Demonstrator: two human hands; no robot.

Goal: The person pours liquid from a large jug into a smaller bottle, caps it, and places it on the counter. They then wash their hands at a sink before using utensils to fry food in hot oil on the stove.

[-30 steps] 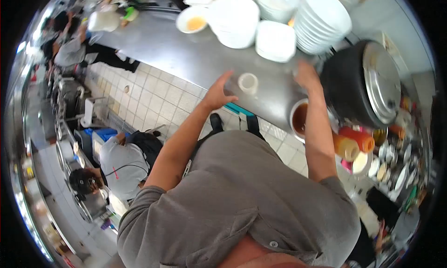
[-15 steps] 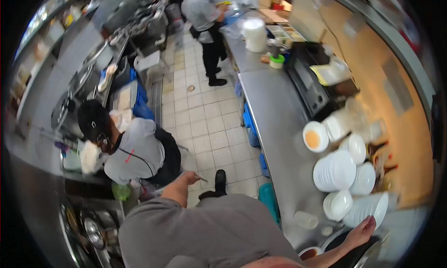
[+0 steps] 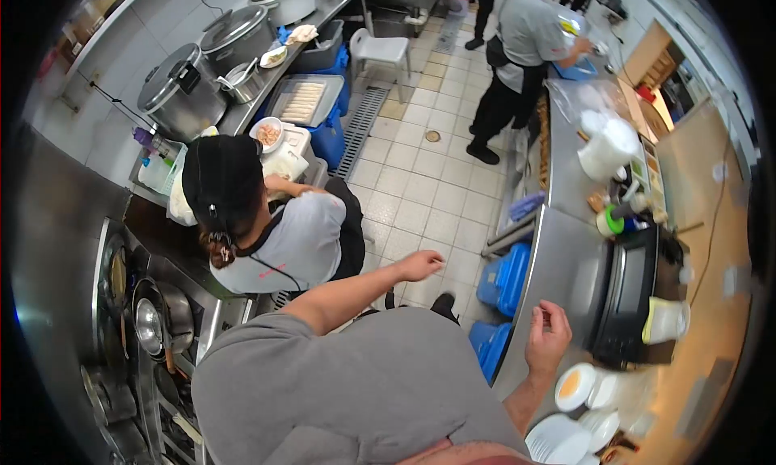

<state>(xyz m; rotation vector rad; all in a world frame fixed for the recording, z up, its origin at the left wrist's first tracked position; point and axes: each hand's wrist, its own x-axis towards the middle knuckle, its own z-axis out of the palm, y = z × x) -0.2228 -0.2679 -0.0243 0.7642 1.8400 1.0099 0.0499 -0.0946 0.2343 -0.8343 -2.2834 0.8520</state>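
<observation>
My left hand (image 3: 419, 265) is over the tiled floor near the middle of the view, its fingers loosely curled, and whatever they hold, if anything, is too small to name. My right hand (image 3: 550, 336) hovers by the steel counter (image 3: 562, 247), fingers bent but apart, with nothing in it. Below and right of that hand are a white bowl with yellow contents (image 3: 575, 386) and a stack of white bowls (image 3: 558, 441). A black oven (image 3: 630, 291) stands on the counter beyond my right hand.
A co-worker (image 3: 283, 239) in a black cap sits close on the left. Another co-worker (image 3: 521, 41) stands at the counter's far end. Blue bins (image 3: 503, 281) are under the counter. Pans (image 3: 162, 319) lie at lower left; a white chair (image 3: 380, 51) stands beyond.
The view has swung left along the aisle. My right hand has left the bowls and black pot and is now by the counter edge. My left hand has moved away from the counter, over the floor.
</observation>
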